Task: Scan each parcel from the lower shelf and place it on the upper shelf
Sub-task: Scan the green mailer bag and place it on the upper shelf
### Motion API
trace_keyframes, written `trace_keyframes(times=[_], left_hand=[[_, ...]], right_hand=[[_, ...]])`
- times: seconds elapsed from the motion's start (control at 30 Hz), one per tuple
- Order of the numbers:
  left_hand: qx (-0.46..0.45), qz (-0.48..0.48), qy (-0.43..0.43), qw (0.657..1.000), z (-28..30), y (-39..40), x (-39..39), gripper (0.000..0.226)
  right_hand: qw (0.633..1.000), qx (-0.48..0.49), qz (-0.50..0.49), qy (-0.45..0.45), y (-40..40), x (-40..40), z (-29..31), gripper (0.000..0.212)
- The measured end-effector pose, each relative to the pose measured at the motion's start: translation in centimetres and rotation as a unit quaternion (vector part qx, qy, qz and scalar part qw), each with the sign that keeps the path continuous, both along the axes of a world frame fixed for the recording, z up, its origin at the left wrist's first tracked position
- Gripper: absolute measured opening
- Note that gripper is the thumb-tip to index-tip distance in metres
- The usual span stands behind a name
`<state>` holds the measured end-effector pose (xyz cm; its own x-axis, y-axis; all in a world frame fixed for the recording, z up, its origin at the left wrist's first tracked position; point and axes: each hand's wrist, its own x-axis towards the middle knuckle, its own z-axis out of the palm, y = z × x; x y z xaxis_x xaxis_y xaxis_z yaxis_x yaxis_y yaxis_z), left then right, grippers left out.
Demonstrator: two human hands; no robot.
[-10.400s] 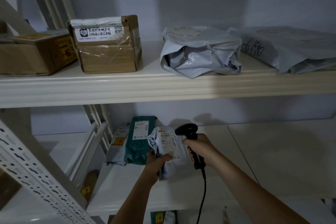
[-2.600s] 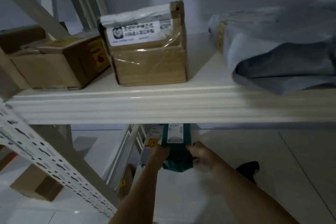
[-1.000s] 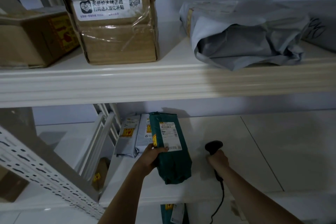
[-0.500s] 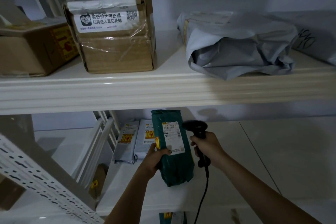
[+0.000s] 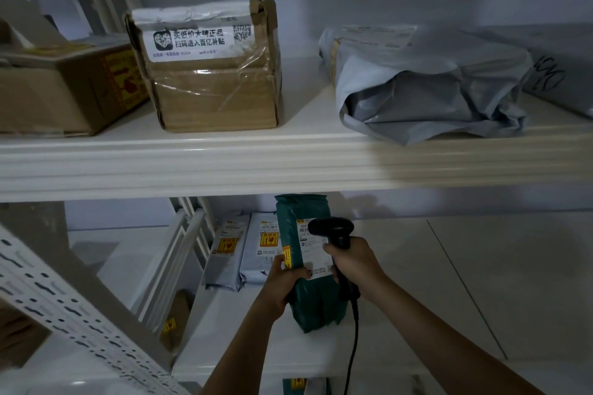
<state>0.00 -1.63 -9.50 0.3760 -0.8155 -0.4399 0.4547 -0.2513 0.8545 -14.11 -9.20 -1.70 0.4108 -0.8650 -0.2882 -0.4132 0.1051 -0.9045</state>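
Scanner (image 5: 332, 229) in right hand (image 5: 351, 261) now apparently over label of left hand (image 5: 284, 284)-held green parcel (image 5: 316, 301).

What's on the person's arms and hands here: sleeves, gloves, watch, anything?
Nothing worn that shows. Both forearms are bare from the frame's lower edge to the wrist, with no sleeve cuff in view. The left hand and right hand have no gloves, and no ring, watch or band is visible. The light is dim, so small details like nail markings cannot be told.
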Motion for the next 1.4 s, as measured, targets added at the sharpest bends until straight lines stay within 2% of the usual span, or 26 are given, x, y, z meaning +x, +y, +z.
trace_keyframes(times=[0.2, 0.47, 0.63, 0.73, 0.8, 0.9, 1.23, 1.37, 1.4], left_hand=[[-0.004, 0.008, 0.003, 1.0, 0.3, 0.1, -0.5, 0.039], [-0.004, 0.011, 0.023, 1.0, -0.1, -0.2, -0.3, 0.051], [-0.008, 0.009, 0.025, 1.0, -0.2, -0.2, -0.2, 0.05], [0.003, 0.017, 0.022, 1.0, -0.4, -0.2, 0.2, 0.058], [0.012, 0.033, 0.025, 0.999, -0.4, 0.0, 0.6, 0.059], [0.02, 0.049, 0.027, 0.998, -0.5, 0.2, 1.1, 0.058], [0.039, 0.05, 0.032, 0.997, -0.7, 0.5, 0.1, 0.064], [0.039, 0.044, 0.024, 0.998, -0.1, 0.7, -0.4, 0.081], [0.036, 0.048, 0.019, 0.998, 0.0, 0.7, -0.6, 0.084]], right_hand=[[1.0, 0.001, 0.006, 0.003, -0.3, -0.4, -0.2, 0.023], [1.0, 0.008, 0.001, -0.005, -0.2, -0.4, -0.4, 0.019], [1.0, -0.002, 0.008, 0.0, -0.7, -0.9, -0.6, 0.016], [1.0, -0.013, -0.004, 0.026, -2.0, -1.4, -1.8, 0.015], [0.999, -0.006, -0.011, 0.052, -3.3, -2.1, -3.5, 0.022], [0.99, 0.004, -0.009, 0.14, -4.9, -3.4, -6.3, 0.037], [0.949, -0.017, 0.082, 0.305, -5.3, -5.2, -12.3, 0.044], [0.945, 0.001, 0.109, 0.31, -5.2, -5.5, -13.8, 0.071], [0.943, 0.004, 0.114, 0.314, -5.4, -5.6, -13.9, 0.072]])
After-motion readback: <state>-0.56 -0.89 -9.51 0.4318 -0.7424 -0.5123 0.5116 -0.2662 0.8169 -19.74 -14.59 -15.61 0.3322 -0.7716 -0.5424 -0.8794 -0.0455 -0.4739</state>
